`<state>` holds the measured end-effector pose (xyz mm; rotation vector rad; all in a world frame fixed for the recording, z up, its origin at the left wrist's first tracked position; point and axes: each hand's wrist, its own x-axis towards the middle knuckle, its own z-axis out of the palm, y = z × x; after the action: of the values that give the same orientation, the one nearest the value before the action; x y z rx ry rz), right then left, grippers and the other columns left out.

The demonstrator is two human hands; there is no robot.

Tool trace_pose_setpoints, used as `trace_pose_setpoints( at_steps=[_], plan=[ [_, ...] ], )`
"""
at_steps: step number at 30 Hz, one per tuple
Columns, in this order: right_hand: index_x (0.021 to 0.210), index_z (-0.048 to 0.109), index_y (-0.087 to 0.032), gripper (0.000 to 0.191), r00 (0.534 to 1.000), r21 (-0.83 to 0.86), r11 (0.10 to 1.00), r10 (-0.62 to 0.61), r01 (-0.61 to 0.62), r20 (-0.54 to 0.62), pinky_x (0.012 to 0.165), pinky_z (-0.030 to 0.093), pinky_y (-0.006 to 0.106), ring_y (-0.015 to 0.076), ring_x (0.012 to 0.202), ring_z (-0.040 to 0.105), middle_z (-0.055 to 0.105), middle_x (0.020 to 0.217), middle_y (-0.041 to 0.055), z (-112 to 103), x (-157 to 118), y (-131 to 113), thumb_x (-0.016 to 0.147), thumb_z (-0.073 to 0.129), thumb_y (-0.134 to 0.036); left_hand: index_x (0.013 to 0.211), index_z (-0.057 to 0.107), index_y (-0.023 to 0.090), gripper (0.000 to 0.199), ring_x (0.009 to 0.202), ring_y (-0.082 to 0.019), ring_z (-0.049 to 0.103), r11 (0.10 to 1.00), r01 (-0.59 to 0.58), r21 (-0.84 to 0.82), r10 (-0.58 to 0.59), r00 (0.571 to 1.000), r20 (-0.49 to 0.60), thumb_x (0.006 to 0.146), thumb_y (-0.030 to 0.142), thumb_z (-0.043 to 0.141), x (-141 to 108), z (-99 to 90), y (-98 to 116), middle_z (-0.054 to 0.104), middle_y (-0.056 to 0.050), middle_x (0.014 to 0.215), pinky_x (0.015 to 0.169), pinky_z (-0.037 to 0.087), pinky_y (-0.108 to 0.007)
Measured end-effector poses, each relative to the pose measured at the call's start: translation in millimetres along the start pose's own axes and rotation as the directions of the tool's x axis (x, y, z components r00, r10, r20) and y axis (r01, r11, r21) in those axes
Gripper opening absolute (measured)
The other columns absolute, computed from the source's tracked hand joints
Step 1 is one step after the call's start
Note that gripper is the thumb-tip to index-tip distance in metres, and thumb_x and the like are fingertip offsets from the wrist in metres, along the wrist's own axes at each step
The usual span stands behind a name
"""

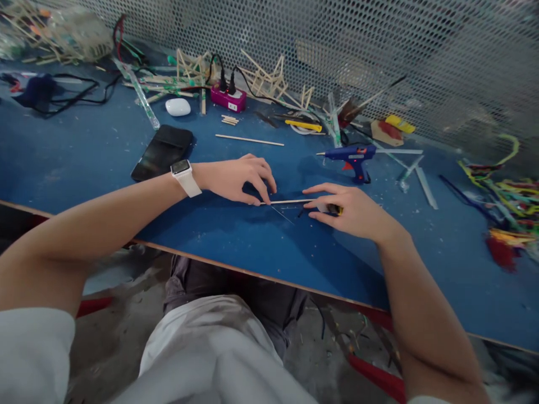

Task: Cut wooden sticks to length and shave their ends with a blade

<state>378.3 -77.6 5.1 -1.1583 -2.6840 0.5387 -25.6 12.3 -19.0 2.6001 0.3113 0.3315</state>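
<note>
A thin wooden stick [290, 201] lies level on the blue table between my two hands. My left hand [252, 178], with a white-banded watch at the wrist, has its thumb and index fingertip at the stick's left end, the other fingers arched above. My right hand [351, 210] reaches toward the right end with fingers stretched and apart, the tips by the stick. Partly hidden beneath that hand is a yellow and black object [336, 209]; its kind is unclear. A fine pale strand [283, 215] lies just below the stick.
A blue glue gun [356, 157] rests right of centre. Behind are another stick [250, 139], short cut pieces [229, 119], a yellow cutter [303, 125], a purple power socket [228, 99] and stick frames [269, 78]. A black pouch [162, 152] lies left; tangled wires [511, 196] lie right.
</note>
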Motion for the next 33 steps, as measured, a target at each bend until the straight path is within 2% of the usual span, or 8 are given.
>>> trace_pose_setpoints(
  at_steps=[4,8,11,15,17,24,28,33],
  plan=[
    [0.131,0.102,-0.034,0.03,1.0,-0.009,1.0,-0.017,0.017,-0.005,0.096,0.076,0.047,0.0254,0.103,0.09,0.084,0.175,0.0087,8.5,4.7,-11.0,0.125,0.075,-0.046,0.136,0.104,0.049,0.034,0.176,-0.039,0.068,1.0,0.003,-0.013,-0.003,1.0,0.004,0.124,0.033,0.076,2.4,3.5,-1.2,0.091,-0.004,0.17,0.152,0.045,-0.065],
    [0.154,0.097,-0.04,0.037,0.999,-0.044,0.998,-0.035,0.035,-0.002,0.1,0.078,0.045,0.0258,0.111,0.092,0.074,0.189,0.0062,18.8,6.2,-22.2,0.123,0.078,-0.039,0.135,0.104,0.053,0.047,0.186,-0.038,0.062,1.0,0.001,-0.015,-0.001,1.0,0.022,0.125,0.021,0.071,7.5,10.6,-2.5,0.086,-0.001,0.18,0.164,0.031,-0.076],
    [0.157,0.096,-0.041,0.04,0.999,-0.071,0.997,-0.041,0.041,-0.008,0.102,0.078,0.045,0.024,0.109,0.093,0.073,0.19,0.005,24.2,5.4,-26.0,0.123,0.076,-0.035,0.136,0.103,0.054,0.047,0.19,-0.035,0.06,0.999,0.017,-0.03,-0.016,0.999,0.038,0.126,0.02,0.071,10.7,14.9,-0.9,0.087,0.003,0.177,0.168,0.018,-0.081],
    [0.152,0.097,-0.038,0.036,0.998,-0.089,0.995,-0.05,0.047,-0.027,0.111,0.08,0.047,0.0309,0.136,0.092,0.081,0.18,0.006,28.4,5.5,-25.5,0.121,0.079,-0.033,0.145,0.1,0.051,0.046,0.193,-0.033,0.057,0.995,0.027,-0.092,-0.021,0.998,0.063,0.13,0.024,0.067,11.3,15.8,2.5,0.09,0.004,0.172,0.169,0.007,-0.082],
    [0.151,0.097,-0.037,0.035,0.998,-0.091,0.995,-0.05,0.047,-0.033,0.115,0.08,0.048,0.0326,0.142,0.091,0.083,0.177,0.0066,29.4,5.8,-24.5,0.12,0.081,-0.032,0.148,0.1,0.051,0.043,0.194,-0.033,0.056,0.992,0.027,-0.119,-0.019,0.997,0.072,0.13,0.026,0.069,11.0,15.6,3.3,0.09,0.004,0.171,0.17,0.005,-0.082],
    [0.156,0.095,-0.038,0.04,0.998,-0.094,0.994,-0.052,0.05,-0.021,0.116,0.081,0.051,0.0332,0.142,0.092,0.083,0.176,0.0068,27.0,3.8,-22.8,0.119,0.082,-0.03,0.141,0.101,0.051,0.035,0.194,-0.034,0.057,0.987,0.034,-0.16,-0.024,0.998,0.062,0.128,0.031,0.077,11.5,15.1,2.8,0.092,0.005,0.166,0.169,0.002,-0.085],
    [0.157,0.095,-0.038,0.041,0.999,-0.098,0.994,-0.049,0.046,-0.02,0.114,0.082,0.051,0.033,0.137,0.093,0.084,0.176,0.0065,25.5,2.9,-22.6,0.118,0.082,-0.03,0.139,0.102,0.048,0.031,0.194,-0.033,0.057,0.991,0.03,-0.133,-0.022,0.998,0.064,0.128,0.034,0.077,11.4,14.3,2.0,0.093,0.005,0.165,0.17,0.003,-0.08],
    [0.149,0.097,-0.036,0.035,0.998,-0.103,0.994,-0.039,0.034,-0.046,0.109,0.081,0.049,0.0324,0.132,0.093,0.087,0.168,0.008,27.0,4.5,-23.4,0.121,0.077,-0.031,0.13,0.104,0.05,0.029,0.189,-0.035,0.064,0.982,0.03,-0.186,-0.026,0.999,0.026,0.123,0.029,0.085,11.0,13.3,2.1,0.096,0.006,0.158,0.169,0.008,-0.084]
  ],
)
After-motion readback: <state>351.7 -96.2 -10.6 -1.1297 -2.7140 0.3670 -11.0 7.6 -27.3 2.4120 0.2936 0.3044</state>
